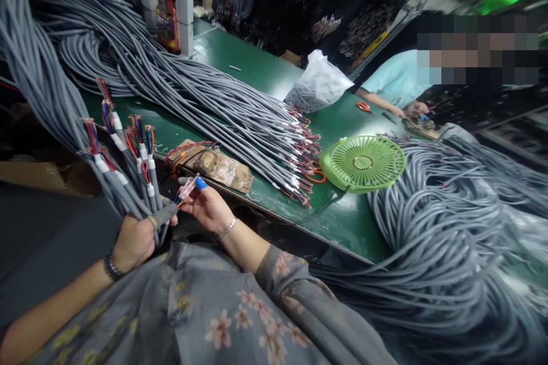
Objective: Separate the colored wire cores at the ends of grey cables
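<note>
My left hand (136, 238) is wrapped round a bunch of grey cables (117, 182) in front of my lap. Their upper ends have white bands and fanned-out coloured wires (137, 128). One cable end points right from my left thumb toward my right hand (209, 205). Orange and blue wires (183, 201) of that cable are pinched in my right fingers, beside a small pale pinkish piece I cannot make out clearly. A blue cover (201, 183) sits on one right fingertip. Just beyond, a taped cardboard piece (222, 168) lies at the table edge.
Long grey cables (205, 91) lie across the green table (252, 68), stripped ends toward a green fan (363, 162). Coiled cables (436, 222) pile up at right. A plastic bag (319, 82) and red-handled cutters (363, 106) lie farther back. Another person (394, 80) works across the table.
</note>
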`<state>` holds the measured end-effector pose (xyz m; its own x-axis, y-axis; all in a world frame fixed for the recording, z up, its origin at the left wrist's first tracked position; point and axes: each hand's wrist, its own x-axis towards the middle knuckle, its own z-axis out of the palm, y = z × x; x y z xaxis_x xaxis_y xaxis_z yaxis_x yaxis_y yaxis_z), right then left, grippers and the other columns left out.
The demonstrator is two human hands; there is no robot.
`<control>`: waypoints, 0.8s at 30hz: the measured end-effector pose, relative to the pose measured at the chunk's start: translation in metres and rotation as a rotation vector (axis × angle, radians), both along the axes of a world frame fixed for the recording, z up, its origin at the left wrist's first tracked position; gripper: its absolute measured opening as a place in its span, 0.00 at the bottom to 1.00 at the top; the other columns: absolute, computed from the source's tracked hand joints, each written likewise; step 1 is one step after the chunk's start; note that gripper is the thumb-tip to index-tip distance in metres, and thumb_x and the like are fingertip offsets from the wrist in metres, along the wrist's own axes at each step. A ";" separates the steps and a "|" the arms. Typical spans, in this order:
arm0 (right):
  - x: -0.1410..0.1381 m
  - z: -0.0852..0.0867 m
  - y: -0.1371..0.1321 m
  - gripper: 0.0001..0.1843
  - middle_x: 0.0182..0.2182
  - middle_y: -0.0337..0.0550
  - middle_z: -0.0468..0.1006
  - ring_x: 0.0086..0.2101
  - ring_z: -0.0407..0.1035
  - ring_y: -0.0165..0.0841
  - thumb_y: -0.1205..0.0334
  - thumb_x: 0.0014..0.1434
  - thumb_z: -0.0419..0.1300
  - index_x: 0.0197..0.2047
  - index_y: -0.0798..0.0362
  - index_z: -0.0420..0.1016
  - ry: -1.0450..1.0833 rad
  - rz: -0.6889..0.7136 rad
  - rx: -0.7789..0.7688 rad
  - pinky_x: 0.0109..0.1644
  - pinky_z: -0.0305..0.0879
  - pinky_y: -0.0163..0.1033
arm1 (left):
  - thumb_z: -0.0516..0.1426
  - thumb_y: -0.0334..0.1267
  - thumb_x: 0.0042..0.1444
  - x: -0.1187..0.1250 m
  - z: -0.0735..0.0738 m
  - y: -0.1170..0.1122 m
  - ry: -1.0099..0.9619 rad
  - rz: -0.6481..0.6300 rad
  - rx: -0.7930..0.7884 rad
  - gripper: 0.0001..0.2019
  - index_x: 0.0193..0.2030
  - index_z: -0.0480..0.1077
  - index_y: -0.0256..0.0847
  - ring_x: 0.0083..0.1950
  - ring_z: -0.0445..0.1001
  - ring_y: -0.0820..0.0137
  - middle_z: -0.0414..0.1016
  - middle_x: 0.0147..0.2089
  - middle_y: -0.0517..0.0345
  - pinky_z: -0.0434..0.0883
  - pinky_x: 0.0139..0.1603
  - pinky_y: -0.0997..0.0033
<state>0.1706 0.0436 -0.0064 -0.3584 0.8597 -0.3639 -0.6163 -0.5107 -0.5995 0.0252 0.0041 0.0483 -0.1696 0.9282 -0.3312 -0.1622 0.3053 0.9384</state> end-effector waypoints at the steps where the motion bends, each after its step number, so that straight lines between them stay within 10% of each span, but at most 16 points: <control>1: 0.000 -0.001 0.000 0.18 0.33 0.40 0.84 0.31 0.75 0.29 0.44 0.67 0.71 0.38 0.52 0.81 0.003 -0.004 -0.007 0.35 0.73 0.32 | 0.69 0.45 0.28 0.001 -0.003 0.001 0.010 -0.005 0.014 0.10 0.15 0.75 0.46 0.23 0.74 0.68 0.77 0.17 0.60 0.74 0.33 0.67; 11: -0.006 -0.003 -0.001 0.15 0.38 0.45 0.88 0.33 0.76 0.32 0.48 0.69 0.70 0.40 0.51 0.82 0.007 -0.077 -0.005 0.43 0.76 0.37 | 0.73 0.45 0.30 -0.003 -0.017 -0.001 0.007 -0.031 0.030 0.13 0.22 0.77 0.45 0.23 0.77 0.65 0.78 0.20 0.61 0.77 0.32 0.65; 19: -0.002 -0.001 -0.006 0.26 0.38 0.45 0.86 0.34 0.76 0.33 0.34 0.67 0.66 0.39 0.51 0.80 -0.031 0.017 -0.015 0.38 0.75 0.36 | 0.74 0.48 0.33 -0.011 -0.016 -0.005 0.075 -0.101 0.074 0.14 0.20 0.78 0.46 0.25 0.79 0.62 0.80 0.21 0.59 0.77 0.32 0.63; 24: 0.006 -0.004 -0.020 0.36 0.30 0.40 0.81 0.27 0.70 0.28 0.28 0.43 0.80 0.34 0.52 0.78 -0.127 0.187 0.072 0.32 0.73 0.34 | 0.76 0.50 0.33 -0.021 -0.027 -0.011 0.090 -0.100 0.052 0.15 0.21 0.80 0.46 0.28 0.80 0.60 0.83 0.22 0.56 0.78 0.34 0.64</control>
